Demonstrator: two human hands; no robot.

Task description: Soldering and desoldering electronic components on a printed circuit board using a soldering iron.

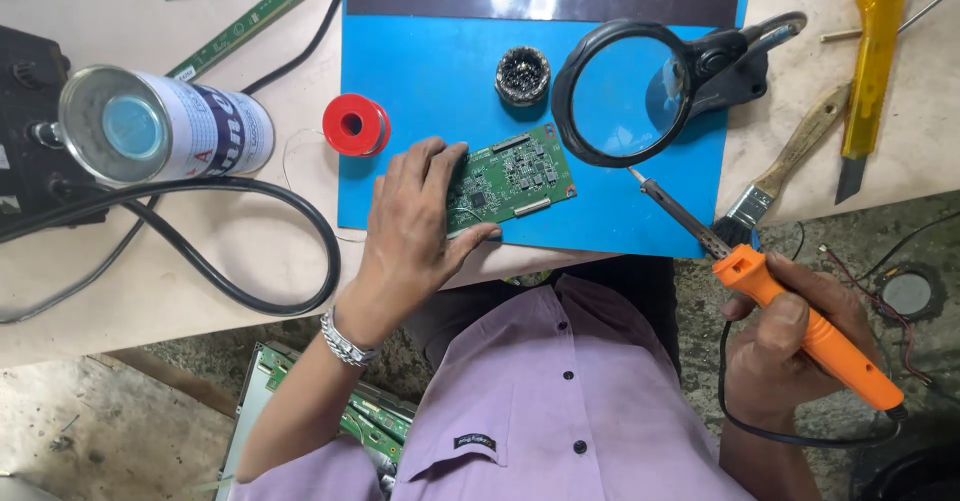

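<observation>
The left hand (415, 226) lies flat, fingers pinning the green board (510, 178) on the blue mat (430, 81); it looks light, stiff, fragile, best held by its edges. The right hand (790, 336) grips the orange iron (800, 311), tip at 11 o'clock toward the magnifier (625, 96). The tin (522, 73) at 12 o'clock from the board holds wire wool

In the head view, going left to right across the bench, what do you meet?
White spray can → red solder spool → left hand on the green circuit board → magnifying glass → orange soldering iron in the right hand → yellow utility knife.
</observation>
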